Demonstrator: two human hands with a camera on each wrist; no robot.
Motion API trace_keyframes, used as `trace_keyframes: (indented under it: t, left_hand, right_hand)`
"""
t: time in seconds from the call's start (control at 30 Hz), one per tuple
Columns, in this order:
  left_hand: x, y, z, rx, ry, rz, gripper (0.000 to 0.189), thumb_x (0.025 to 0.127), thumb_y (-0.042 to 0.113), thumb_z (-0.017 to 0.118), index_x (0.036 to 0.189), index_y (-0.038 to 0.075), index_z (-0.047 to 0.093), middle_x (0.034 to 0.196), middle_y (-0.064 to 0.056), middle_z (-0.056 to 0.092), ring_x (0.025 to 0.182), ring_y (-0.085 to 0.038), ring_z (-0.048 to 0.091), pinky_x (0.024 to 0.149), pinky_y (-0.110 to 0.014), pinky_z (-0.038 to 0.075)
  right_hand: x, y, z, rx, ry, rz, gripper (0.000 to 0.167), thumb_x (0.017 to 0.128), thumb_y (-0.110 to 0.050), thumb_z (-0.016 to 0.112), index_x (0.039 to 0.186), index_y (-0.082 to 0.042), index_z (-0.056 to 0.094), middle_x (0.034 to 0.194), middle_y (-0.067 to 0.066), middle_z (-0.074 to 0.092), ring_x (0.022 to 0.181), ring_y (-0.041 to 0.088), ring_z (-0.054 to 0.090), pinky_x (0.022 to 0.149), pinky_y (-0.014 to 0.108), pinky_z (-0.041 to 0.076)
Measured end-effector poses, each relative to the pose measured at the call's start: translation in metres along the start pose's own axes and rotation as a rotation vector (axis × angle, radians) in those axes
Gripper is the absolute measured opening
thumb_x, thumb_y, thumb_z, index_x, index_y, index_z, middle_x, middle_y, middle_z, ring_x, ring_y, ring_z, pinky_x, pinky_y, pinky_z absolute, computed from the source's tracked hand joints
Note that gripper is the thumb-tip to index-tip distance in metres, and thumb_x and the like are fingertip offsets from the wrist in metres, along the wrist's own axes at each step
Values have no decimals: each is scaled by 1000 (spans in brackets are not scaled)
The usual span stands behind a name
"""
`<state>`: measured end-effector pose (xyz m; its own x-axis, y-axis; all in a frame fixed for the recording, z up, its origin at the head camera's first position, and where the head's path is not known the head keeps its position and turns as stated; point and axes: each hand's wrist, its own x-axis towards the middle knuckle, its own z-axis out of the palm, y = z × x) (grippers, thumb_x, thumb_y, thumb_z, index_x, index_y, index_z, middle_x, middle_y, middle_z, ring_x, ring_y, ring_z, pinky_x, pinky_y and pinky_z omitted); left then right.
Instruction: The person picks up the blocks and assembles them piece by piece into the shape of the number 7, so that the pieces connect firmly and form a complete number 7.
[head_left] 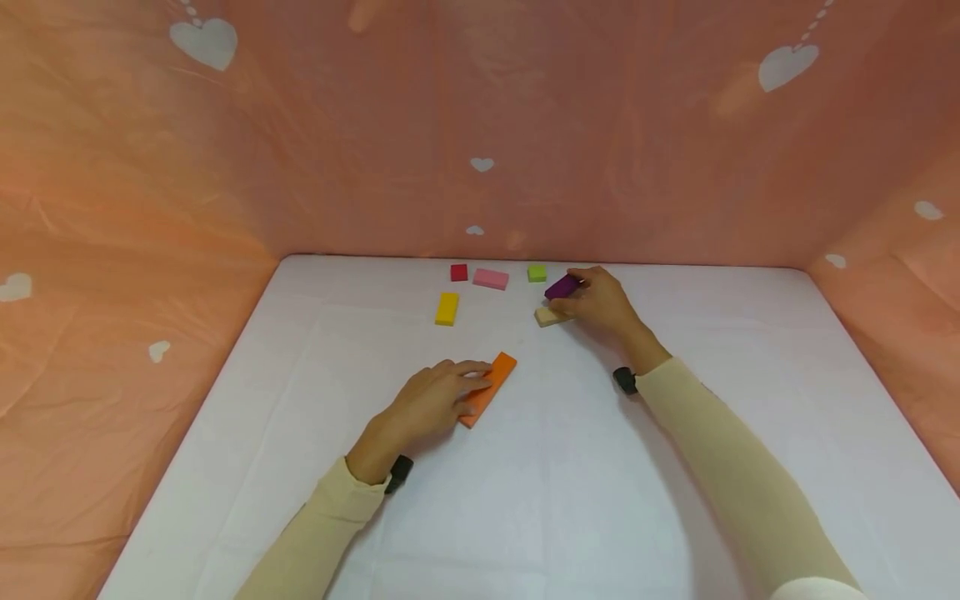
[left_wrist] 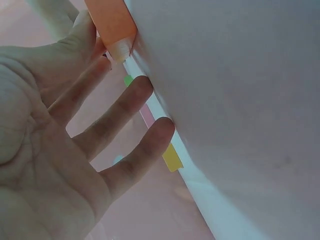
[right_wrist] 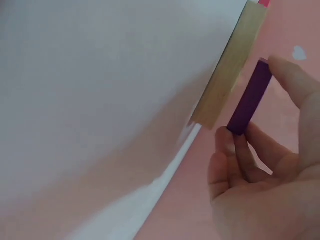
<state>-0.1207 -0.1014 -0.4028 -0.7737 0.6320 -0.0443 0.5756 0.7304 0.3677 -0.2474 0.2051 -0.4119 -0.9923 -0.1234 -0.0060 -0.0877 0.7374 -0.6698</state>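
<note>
Right wrist view: the right hand pinches the purple block just beside the wooden block, long axes nearly parallel.

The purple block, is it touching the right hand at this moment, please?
Touching: the right wrist view shows the right hand holding the purple block, its thumb against one end and fingers against the other.

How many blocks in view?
7: red block, pink block, green block at back; yellow block nearer; orange block under left grip; purple block in right grip; wooden block beside it. More may be hidden.
</note>
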Motion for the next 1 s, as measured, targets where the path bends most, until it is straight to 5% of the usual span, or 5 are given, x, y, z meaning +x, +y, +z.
trace_keyframes:
  t: [0.27, 0.6, 1.0]
  left_hand:
    - [-1, -1, 0, -16, 12, -10, 49, 88, 19, 76, 135, 16, 64, 143, 1, 59, 117, -23, 60, 87, -36, 54]
    - [2, 0, 1, 99, 6, 47, 51, 89, 22, 74, 138, 17, 61, 144, 1, 57, 110, -24, 59, 76, -33, 52]
    - [-2, -1, -3, 117, -27, 41, 50, 89, 21, 74, 137, 16, 62, 145, 1, 56, 109, -23, 58, 72, -29, 51]
  right_hand:
    - [-13, -13, 6, 14, -25, -8, 76, 83, -36, 79, 144, -1, 50, 137, 22, 52, 119, 35, 54, 105, 49, 46]
    - [-25, -25, 12, -20, -45, -37, 75, 83, -39, 79, 142, -2, 52, 133, 20, 53, 113, 34, 56, 100, 48, 50]
    - [-42, -41, 27, -22, -96, -78, 74, 83, -41, 78, 141, -2, 53, 129, 13, 57, 117, 29, 56, 104, 45, 48]
